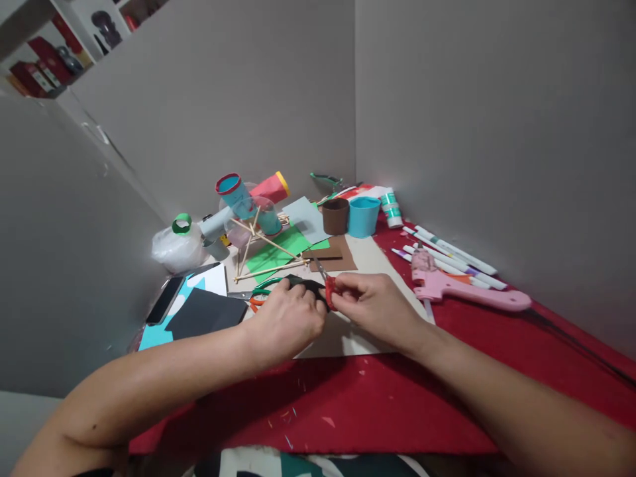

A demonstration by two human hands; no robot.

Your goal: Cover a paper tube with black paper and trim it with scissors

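Observation:
In the middle of the head view, my right hand grips a small pair of scissors by its red handles, blades pointing away from me. Close beside it, my left hand is closed on a strip of black paper, which reaches over to the scissors. How far the blades enter the paper cannot be made out. Just left of my left hand lie a green-handled pair of scissors and something orange-handled. A frame of wooden sticks stands behind the hands, partly over green paper.
A pink glue gun with a cord and several markers lie at right. Brown and blue paper cups stand behind. Black paper and a phone are at left. Red cloth covers the table.

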